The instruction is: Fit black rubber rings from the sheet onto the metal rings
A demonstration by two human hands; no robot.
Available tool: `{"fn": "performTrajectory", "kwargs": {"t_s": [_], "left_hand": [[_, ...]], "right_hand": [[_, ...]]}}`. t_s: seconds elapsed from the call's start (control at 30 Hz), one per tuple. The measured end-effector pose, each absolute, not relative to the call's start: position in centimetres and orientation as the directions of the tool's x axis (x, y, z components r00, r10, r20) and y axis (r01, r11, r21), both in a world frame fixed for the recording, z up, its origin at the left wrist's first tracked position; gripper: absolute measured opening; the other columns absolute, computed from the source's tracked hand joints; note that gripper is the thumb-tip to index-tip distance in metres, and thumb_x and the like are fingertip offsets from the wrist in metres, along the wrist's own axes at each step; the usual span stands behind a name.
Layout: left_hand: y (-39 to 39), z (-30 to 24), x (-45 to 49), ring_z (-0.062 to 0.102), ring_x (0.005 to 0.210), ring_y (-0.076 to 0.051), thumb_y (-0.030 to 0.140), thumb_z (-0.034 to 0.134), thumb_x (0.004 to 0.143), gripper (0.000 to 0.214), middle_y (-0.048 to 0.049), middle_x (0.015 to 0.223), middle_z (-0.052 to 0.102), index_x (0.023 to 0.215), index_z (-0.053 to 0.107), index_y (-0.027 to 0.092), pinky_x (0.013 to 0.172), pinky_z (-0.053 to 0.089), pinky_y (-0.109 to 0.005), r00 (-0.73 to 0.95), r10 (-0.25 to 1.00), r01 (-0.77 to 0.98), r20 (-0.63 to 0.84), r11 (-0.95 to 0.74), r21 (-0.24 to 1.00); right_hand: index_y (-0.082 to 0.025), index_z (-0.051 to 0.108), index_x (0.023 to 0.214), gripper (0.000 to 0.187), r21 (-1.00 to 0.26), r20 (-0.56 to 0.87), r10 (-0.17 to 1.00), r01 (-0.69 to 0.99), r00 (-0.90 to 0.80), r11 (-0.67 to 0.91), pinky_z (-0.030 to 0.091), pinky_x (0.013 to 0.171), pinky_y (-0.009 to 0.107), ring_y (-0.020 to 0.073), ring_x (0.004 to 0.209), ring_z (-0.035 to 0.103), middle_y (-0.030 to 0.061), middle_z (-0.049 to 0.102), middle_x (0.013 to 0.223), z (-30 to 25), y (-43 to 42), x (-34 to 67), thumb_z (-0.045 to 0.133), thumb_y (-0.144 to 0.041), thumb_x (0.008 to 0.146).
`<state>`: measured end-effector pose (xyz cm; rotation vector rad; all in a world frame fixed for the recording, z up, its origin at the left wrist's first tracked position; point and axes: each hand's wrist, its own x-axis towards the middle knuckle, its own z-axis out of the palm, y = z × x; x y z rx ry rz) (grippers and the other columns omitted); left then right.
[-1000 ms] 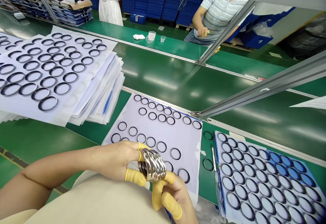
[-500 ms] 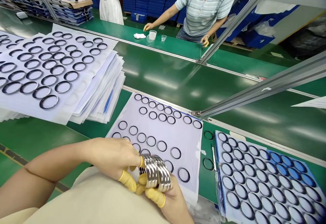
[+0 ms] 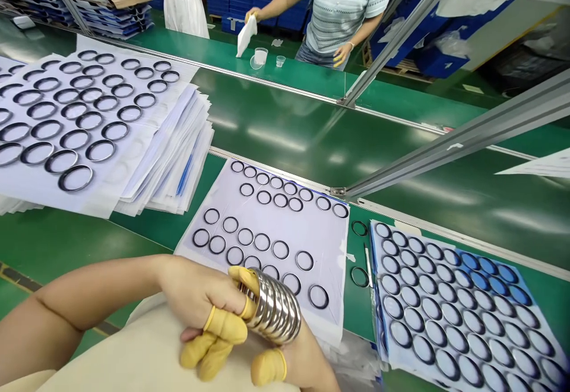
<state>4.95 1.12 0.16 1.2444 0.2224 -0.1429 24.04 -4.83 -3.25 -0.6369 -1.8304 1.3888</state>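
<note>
A row of shiny metal rings (image 3: 274,309) is bunched together low in the middle of the view, in front of my body. My left hand (image 3: 207,300), wearing yellow finger cots, comes from the left and has its fingers closed at the left end of the bunch. From the lower right my right hand (image 3: 289,359) bears the rings, which sit around or against its fingers. Its yellow-covered thumb stands apart below them; its other fingers are mostly hidden. Beyond both hands, a white sheet (image 3: 262,223) carries several dark-edged rings laid in rows.
Left stands a tall stack of ring-covered sheets (image 3: 133,160). On the right lies another sheet full of rings (image 3: 449,288), with a pen (image 3: 367,264) and loose rings beside it. A metal post (image 3: 427,154) slants across. Across the bench, a co-worker (image 3: 342,15) holds a white cloth (image 3: 246,37).
The rings have come together into one bunch, turned more toward the right hand, and the right thumb has moved away from them. The co-worker has lifted the white cloth. The view has shifted slightly.
</note>
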Motion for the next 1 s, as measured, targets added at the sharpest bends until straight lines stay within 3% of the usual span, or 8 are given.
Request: {"fn": "performTrajectory", "kwargs": {"t_s": [0.07, 0.17, 0.27, 0.4, 0.57, 0.8, 0.9, 1.0], "left_hand": [[1.0, 0.1, 4.8, 0.051, 0.037, -0.011, 0.056, 0.04, 0.092, 0.05, -0.0041, 0.06, 0.067, 0.105, 0.061, 0.012, 0.035, 0.043, -0.019, 0.948, -0.105, 0.317, -0.299, 0.271, 0.909], [0.9, -0.3, 4.7, 0.049, 0.042, -0.009, 0.07, 0.035, 0.086, 0.066, -0.0043, 0.065, 0.066, 0.108, 0.058, 0.012, 0.041, 0.045, -0.018, 0.945, 0.039, 0.307, -0.325, 0.238, 0.921], [0.7, -0.9, 4.9, 0.058, 0.057, -0.011, 0.077, 0.032, 0.081, 0.075, -0.0089, 0.079, 0.068, 0.102, 0.061, 0.01, 0.055, 0.052, -0.022, 0.944, 0.177, 0.225, -0.28, 0.274, 0.935], [0.3, -1.8, 5.2, 0.063, 0.084, -0.016, 0.065, 0.05, 0.083, 0.056, -0.0087, 0.091, 0.069, 0.086, 0.067, 0.011, 0.083, 0.052, -0.029, 0.893, 0.317, 0.162, -0.32, 0.436, 0.885], [0.2, -2.6, 5.4, 0.06, 0.078, -0.012, 0.048, 0.064, 0.083, 0.035, -0.0016, 0.081, 0.066, 0.084, 0.068, 0.014, 0.079, 0.049, -0.023, 0.856, 0.409, 0.083, -0.316, 0.494, 0.865], [0.7, -2.1, 5.1, 0.059, 0.077, -0.013, 0.034, 0.062, 0.087, 0.028, -0.0049, 0.08, 0.064, 0.07, 0.063, 0.012, 0.074, 0.05, -0.023, 0.82, 0.568, -0.032, -0.069, 0.166, 0.986], [0.8, -1.4, 4.9, 0.061, 0.083, -0.014, 0.024, 0.059, 0.088, 0.019, -0.0068, 0.084, 0.067, 0.074, 0.065, 0.013, 0.078, 0.05, -0.024, 0.803, 0.596, -0.009, 0.022, -0.024, 1.0], [0.9, -0.8, 4.6, 0.063, 0.09, -0.015, 0.012, 0.055, 0.088, 0.015, -0.0081, 0.093, 0.069, 0.079, 0.068, 0.013, 0.084, 0.05, -0.024, 0.791, 0.603, 0.04, 0.101, -0.216, 0.976]], "right_hand": [[-0.034, 0.042, 0.14, 0.076, -0.961, 0.248, 0.771, -0.051, -0.586, 0.27, 0.044, 0.104, 0.042, 0.026, 0.115, 0.06, 0.0056, 0.062, 0.126, -3.5, -5.1, 24.2, 0.054, -0.071, 0.076], [-0.028, 0.039, 0.141, 0.091, -0.979, 0.2, 0.88, -0.047, -0.431, 0.199, 0.045, 0.102, 0.044, 0.0289, 0.118, 0.056, 0.0111, 0.055, 0.13, -4.1, -6.1, 24.1, 0.062, -0.074, 0.066], [-0.025, 0.04, 0.14, 0.091, -0.978, 0.184, 0.913, 0.024, -0.365, 0.207, 0.044, 0.101, 0.049, 0.0316, 0.122, 0.05, 0.0142, 0.047, 0.134, -4.4, -6.9, 23.8, 0.058, -0.077, 0.067], [-0.023, 0.035, 0.14, 0.088, -0.936, 0.204, 0.915, 0.205, -0.347, 0.286, 0.046, 0.099, 0.049, 0.0311, 0.12, 0.048, 0.0148, 0.046, 0.129, -4.0, -7.1, 23.3, 0.057, -0.073, 0.072], [-0.024, 0.031, 0.141, 0.075, -0.849, 0.31, 0.893, 0.326, -0.327, 0.415, 0.041, 0.102, 0.053, 0.032, 0.121, 0.045, 0.0141, 0.045, 0.129, -3.5, -6.9, 23.0, 0.051, -0.066, 0.082], [-0.026, 0.03, 0.145, 0.067, -0.832, 0.335, 0.856, 0.304, -0.393, 0.465, 0.035, 0.108, 0.056, 0.0352, 0.136, 0.033, 0.0136, 0.026, 0.152, -4.2, -6.8, 23.0, 0.056, -0.051, 0.088], [-0.028, 0.036, 0.143, 0.061, -0.859, 0.301, 0.853, 0.268, -0.427, 0.437, 0.029, 0.112, 0.055, 0.0337, 0.141, 0.026, 0.0105, 0.029, 0.153, -4.7, -7.1, 23.1, 0.059, -0.043, 0.088], [-0.029, 0.042, 0.14, 0.056, -0.94, 0.204, 0.884, 0.168, -0.42, 0.297, 0.037, 0.109, 0.048, 0.0303, 0.14, 0.03, 0.0103, 0.033, 0.151, -5.5, -7.6, 23.3, 0.06, -0.04, 0.088]]}}
